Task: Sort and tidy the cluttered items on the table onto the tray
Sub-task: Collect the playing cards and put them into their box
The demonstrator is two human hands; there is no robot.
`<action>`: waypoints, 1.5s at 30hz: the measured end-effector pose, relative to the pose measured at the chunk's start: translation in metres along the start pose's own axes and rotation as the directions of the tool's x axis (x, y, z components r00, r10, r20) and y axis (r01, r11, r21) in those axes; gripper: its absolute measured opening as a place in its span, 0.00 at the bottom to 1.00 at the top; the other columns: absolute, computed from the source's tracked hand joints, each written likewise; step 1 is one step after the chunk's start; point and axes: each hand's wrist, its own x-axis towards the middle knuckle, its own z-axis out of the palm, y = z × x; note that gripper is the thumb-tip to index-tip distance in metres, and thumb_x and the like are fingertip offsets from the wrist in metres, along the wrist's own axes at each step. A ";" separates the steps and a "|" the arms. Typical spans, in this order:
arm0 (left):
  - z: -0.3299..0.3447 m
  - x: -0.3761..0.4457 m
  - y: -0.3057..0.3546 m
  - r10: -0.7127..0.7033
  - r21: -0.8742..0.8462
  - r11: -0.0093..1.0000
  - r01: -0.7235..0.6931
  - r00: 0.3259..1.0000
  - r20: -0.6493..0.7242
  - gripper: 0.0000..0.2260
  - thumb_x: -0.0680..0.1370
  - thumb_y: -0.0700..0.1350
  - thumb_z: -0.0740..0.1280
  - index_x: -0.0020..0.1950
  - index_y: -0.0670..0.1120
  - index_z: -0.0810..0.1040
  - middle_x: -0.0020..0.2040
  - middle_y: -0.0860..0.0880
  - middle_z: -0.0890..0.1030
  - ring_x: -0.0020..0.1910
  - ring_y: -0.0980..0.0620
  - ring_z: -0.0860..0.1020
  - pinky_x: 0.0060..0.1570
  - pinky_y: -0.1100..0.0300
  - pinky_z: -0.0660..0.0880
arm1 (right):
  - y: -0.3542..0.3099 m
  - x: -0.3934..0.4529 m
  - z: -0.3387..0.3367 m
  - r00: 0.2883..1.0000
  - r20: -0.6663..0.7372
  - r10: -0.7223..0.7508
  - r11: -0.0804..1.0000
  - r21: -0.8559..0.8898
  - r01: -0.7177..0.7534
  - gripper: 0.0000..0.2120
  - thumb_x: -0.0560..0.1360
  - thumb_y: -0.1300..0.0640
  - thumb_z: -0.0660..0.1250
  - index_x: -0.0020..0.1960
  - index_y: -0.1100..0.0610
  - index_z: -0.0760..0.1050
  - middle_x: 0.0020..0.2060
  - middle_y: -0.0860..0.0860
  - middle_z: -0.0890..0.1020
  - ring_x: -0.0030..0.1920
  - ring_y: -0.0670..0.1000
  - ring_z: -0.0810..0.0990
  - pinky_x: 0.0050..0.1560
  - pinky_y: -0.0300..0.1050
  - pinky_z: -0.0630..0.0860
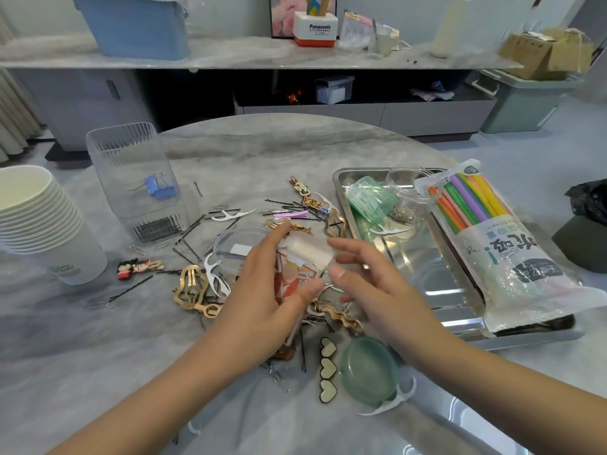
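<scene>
While left hand grips packet, right hand hovers.

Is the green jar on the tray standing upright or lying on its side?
Lying on its side: the green jar rests tipped in the tray, its round base facing the camera.
</scene>
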 end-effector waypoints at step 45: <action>-0.127 -0.074 -0.062 -0.207 -0.468 0.884 0.009 0.903 -0.375 0.10 0.75 0.36 0.66 0.53 0.47 0.81 0.49 0.55 0.84 0.50 0.59 0.81 0.46 0.70 0.75 | -0.022 0.044 0.152 0.840 0.411 -0.353 0.918 -0.019 0.395 0.14 0.75 0.58 0.68 0.57 0.44 0.77 0.51 0.40 0.82 0.50 0.39 0.81 0.49 0.31 0.75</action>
